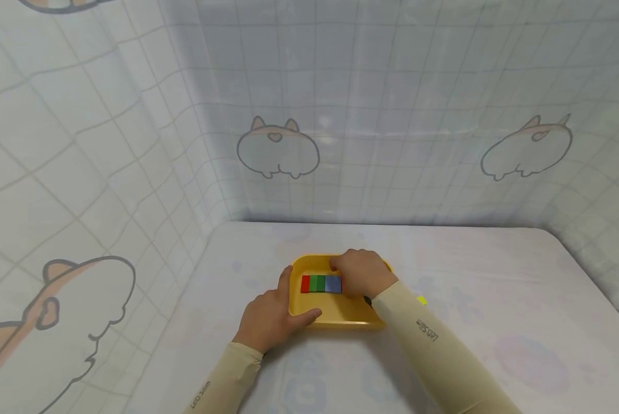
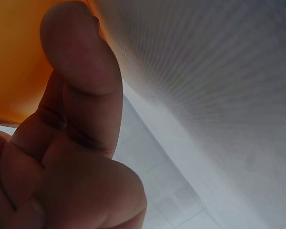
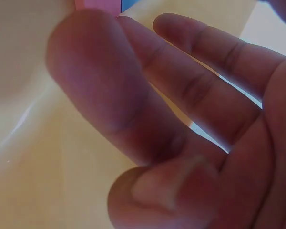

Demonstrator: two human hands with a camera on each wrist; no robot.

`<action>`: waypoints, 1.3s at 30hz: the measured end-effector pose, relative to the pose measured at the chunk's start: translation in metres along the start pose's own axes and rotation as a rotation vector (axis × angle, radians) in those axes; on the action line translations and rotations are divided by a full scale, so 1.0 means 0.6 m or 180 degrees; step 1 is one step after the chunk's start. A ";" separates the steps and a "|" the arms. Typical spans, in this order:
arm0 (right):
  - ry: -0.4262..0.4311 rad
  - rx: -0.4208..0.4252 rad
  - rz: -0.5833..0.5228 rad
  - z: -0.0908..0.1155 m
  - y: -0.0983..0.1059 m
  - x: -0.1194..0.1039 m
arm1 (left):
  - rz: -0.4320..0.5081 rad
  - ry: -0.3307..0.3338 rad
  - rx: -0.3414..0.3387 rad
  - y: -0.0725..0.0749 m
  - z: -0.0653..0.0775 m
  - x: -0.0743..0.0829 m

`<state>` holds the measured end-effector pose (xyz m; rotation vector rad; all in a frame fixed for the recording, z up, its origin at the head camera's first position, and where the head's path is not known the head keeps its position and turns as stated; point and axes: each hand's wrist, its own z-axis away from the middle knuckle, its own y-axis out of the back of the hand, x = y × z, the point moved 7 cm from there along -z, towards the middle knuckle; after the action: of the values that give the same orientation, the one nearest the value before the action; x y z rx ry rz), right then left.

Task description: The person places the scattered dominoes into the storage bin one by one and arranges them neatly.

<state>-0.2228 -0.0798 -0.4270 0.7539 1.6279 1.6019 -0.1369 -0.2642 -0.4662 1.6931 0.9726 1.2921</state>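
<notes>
A yellow tray (image 1: 335,319) with rounded corners rests on the table. Inside it, a row of flat coloured blocks (image 1: 317,284) shows red, green and blue from left to right. My left hand (image 1: 268,319) holds the tray's near left corner, index finger along the left side and thumb over the near rim. Over the tray's right part, my right hand (image 1: 362,271) reaches down at the blue end of the row. The right wrist view shows its fingers loosely extended, one fingertip by a pink-red block (image 3: 97,5). Whatever lies under that hand is hidden in the head view.
A small bright yellow piece (image 1: 421,300) lies on the table just right of my right forearm. White gridded curtains with cartoon animals (image 1: 278,146) hang behind and to the sides of the pale tabletop (image 1: 475,276).
</notes>
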 end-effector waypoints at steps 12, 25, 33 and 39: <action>0.0020 -0.0056 -0.0114 -0.010 -0.007 0.011 | -0.0009 -0.0098 0.0076 -0.003 -0.003 -0.001; -0.0049 -0.0026 -0.0199 -0.006 -0.006 0.015 | -0.0011 -0.0058 0.0040 -0.007 -0.006 -0.003; -0.0146 -0.0076 -0.0304 0.009 0.005 0.018 | -0.0048 -0.0102 0.0072 -0.007 -0.009 0.000; -0.0140 0.0099 -0.0454 0.033 0.031 0.018 | -0.0019 -0.0064 0.0060 -0.007 -0.011 -0.006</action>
<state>-0.2143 -0.0583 -0.4091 0.6687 1.6405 1.4530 -0.1444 -0.2651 -0.4705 1.7132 0.9801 1.2633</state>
